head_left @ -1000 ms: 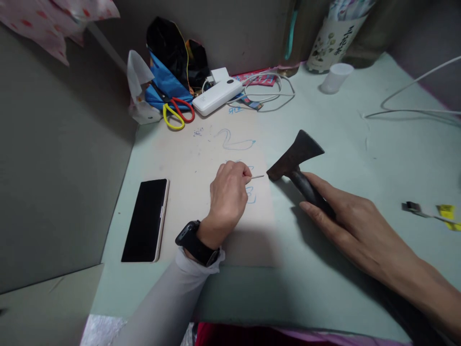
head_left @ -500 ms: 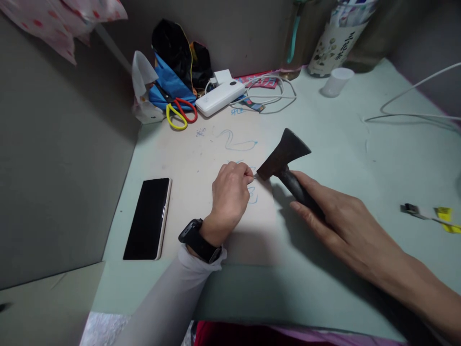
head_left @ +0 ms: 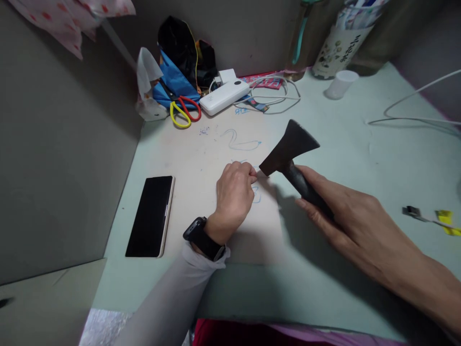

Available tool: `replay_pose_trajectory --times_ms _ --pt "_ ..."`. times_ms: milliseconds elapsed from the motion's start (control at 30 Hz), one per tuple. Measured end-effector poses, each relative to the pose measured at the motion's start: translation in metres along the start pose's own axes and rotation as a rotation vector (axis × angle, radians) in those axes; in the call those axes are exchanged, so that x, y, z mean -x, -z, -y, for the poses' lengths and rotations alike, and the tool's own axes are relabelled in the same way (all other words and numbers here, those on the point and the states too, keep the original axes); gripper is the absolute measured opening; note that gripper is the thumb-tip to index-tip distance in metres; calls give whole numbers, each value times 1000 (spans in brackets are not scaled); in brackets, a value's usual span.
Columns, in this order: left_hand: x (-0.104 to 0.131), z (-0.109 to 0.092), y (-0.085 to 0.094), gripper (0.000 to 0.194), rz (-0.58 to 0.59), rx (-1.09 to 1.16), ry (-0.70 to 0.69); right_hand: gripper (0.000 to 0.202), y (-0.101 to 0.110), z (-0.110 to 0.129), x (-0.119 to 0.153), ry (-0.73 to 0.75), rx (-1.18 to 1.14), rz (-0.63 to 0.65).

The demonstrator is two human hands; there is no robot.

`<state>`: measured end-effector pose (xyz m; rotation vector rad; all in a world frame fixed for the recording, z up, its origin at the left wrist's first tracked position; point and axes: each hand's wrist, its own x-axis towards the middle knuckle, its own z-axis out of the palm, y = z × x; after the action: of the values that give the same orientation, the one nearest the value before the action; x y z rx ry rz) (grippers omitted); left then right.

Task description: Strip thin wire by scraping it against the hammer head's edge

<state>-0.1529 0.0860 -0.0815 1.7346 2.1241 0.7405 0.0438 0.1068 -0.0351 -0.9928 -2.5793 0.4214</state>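
A thin pin (head_left: pixel 259 172), barely visible, is pinched between the thumb and fingertips of the left hand (head_left: pixel 236 190), low over a pale sheet of paper (head_left: pixel 194 192) spread on the desk (head_left: pixel 345 144); an axe (head_left: pixel 290 144) is grasped by its dark handle in the right hand (head_left: pixel 355 216), the blunt back of its head being turned toward those fingertips and the sharp edge pointed up and away; whether pin and axe are in contact cannot be told; the nearest risk is judged to lie there, since hardly any of the pin is exposed and the fingertips could be struck if the axe were moved slightly off line; the pin could also be flicked from so small a grip if it were caught at a slant; with a head that looks heavy, the edge could be brought round by a roll of the wrist; the paper could be torn, and the desk beneath marked, by a stray blow; farther out, the phone (head_left: pixel 149 216) is laid to the left of the watch (head_left: pixel 203 239), where only a flung pin seems a threat; behind, the scissors (head_left: pixel 188 114) and power bank (head_left: pixel 225 96) are placed well apart from the axe, so little harm is expected; the small cup (head_left: pixel 340 84) could be tipped only by a wide swing
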Motion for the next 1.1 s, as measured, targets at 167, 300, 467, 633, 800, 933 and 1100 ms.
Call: replay_pose_trajectory --times_ms 167,300,467,633,800,933,1100 --pt "0 -1 2 18 10 29 21 48 6 -5 1 -38 15 10" --pt "1 -2 4 17 27 24 26 51 0 -15 10 -122 -28 44" --pt "1 -4 4 16 14 10 25 54 -10 -20 17 -186 -71 54" --pt "0 -7 6 16 37 -2 36 54 -13 -18 13 -166 -88 31" --pt "-1 -7 6 14 56 -30 56 53 -12 -17 13 -82 -71 -1" --pt "-2 -6 5 15 63 -45 54 53 -11 -14 11 -38 -53 -20" --pt "-2 -5 5 15 48 -34 45 51 -15 -11 7 -21 -57 7"
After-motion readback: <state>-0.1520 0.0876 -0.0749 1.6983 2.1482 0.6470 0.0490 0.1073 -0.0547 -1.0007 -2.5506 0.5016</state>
